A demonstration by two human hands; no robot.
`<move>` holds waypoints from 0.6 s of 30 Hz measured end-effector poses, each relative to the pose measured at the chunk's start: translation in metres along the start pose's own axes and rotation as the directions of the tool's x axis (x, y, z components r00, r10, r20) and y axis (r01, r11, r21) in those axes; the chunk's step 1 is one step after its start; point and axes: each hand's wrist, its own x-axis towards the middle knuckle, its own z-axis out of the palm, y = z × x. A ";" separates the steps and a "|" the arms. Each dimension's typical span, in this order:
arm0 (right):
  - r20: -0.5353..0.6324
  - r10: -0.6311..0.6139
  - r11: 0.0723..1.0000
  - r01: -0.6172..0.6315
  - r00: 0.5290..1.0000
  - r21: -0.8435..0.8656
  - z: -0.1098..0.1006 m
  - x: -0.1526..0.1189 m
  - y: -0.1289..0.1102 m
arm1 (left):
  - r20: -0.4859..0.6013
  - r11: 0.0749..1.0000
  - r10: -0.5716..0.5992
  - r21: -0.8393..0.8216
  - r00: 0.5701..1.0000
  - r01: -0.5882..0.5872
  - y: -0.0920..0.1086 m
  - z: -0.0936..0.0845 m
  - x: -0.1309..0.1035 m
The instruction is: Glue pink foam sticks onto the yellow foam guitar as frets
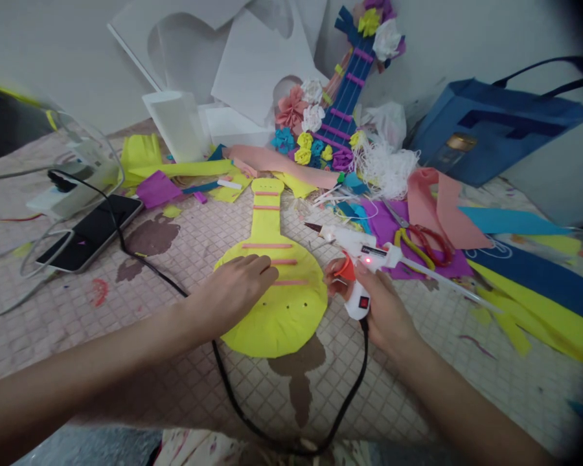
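Observation:
A yellow paper-covered guitar shape [274,327] lies flat, its neck pointing away, with several pink strips [267,246] across it and small dark holes near its lower part. My left hand [238,285] rests on its body, fingers bent and pressed together over the left ends of the lower strips. The fingertips are hidden, so what they pinch cannot be made out. To the right of the body, my right hand [383,304] grips a white hot glue gun [357,301] with an orange trigger. Its dark nozzle points left, a red light glows, and a clear glue stick [457,285] sticks out behind.
The gun's black cord [228,382] loops across the front to a power strip [72,188] by a phone [94,233]. Scissors [425,246] lie among paper strips at right. A decorated blue guitar [347,97] leans behind, near white string [386,168] and a blue bag [490,129].

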 end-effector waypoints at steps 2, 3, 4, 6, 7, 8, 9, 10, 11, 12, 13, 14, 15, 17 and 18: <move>0.020 -0.008 1.000 0.008 1.000 -0.002 0.002 0.001 0.001 | 0.011 1.000 0.003 -0.005 1.000 -0.003 0.000 0.001 0.000; 0.030 -0.012 1.000 0.012 0.999 0.002 0.003 0.001 0.002 | 0.015 1.000 0.006 -0.008 1.000 -0.006 0.000 0.001 0.000; 0.040 -0.016 1.000 0.016 0.999 0.012 0.004 0.002 0.003 | 0.020 1.000 0.007 -0.009 1.000 -0.007 0.000 0.001 0.000; 0.062 -0.021 0.999 0.019 0.998 0.041 0.006 0.002 0.006 | 0.030 1.000 0.008 -0.007 1.000 -0.008 0.001 0.001 0.000; 0.071 -0.021 0.998 0.017 0.997 0.053 0.007 0.002 0.007 | 0.037 1.000 0.008 -0.005 0.999 -0.008 0.001 0.001 0.000; 0.078 -0.019 0.998 0.014 0.997 0.059 0.008 0.002 0.008 | 0.045 1.000 0.007 -0.001 0.999 -0.007 0.001 0.001 0.000; 0.083 -0.017 0.998 0.012 0.996 0.061 0.009 0.002 0.008 | 0.050 1.000 0.006 0.003 0.999 -0.006 0.002 0.001 0.000; 0.084 -0.016 0.998 0.011 0.996 0.060 0.010 0.001 0.009 | 0.052 1.000 0.007 0.006 0.999 -0.007 0.002 0.001 0.000; 0.087 -0.015 0.998 0.010 0.996 0.060 0.011 0.001 0.010 | 0.054 1.000 0.010 0.005 0.998 -0.010 0.002 0.001 0.000; 0.091 -0.017 0.998 0.011 0.996 0.062 0.012 0.001 0.010 | 0.053 1.000 0.014 0.003 0.998 -0.014 0.002 0.000 0.000; 0.096 -0.019 0.998 0.013 0.995 0.066 0.013 0.001 0.011 | 0.051 1.000 0.019 -0.002 0.999 -0.019 0.002 0.000 0.001; 0.100 -0.023 0.998 0.016 0.995 0.069 0.014 0.001 0.011 | 0.048 1.000 0.022 -0.004 0.999 -0.022 0.002 0.000 0.000; 0.103 -0.025 0.998 0.018 0.994 0.067 0.015 0.001 0.012 | 0.045 1.000 0.023 -0.005 0.999 -0.023 0.002 0.001 0.000; 0.095 -0.016 0.999 0.011 0.995 0.051 0.016 0.001 0.012 | 0.042 1.000 0.023 -0.002 0.999 -0.023 0.002 0.002 0.000; 0.086 -0.007 0.999 0.003 0.996 0.039 0.017 0.001 0.013 | 0.040 1.000 0.025 -0.002 0.999 -0.025 0.002 0.003 0.000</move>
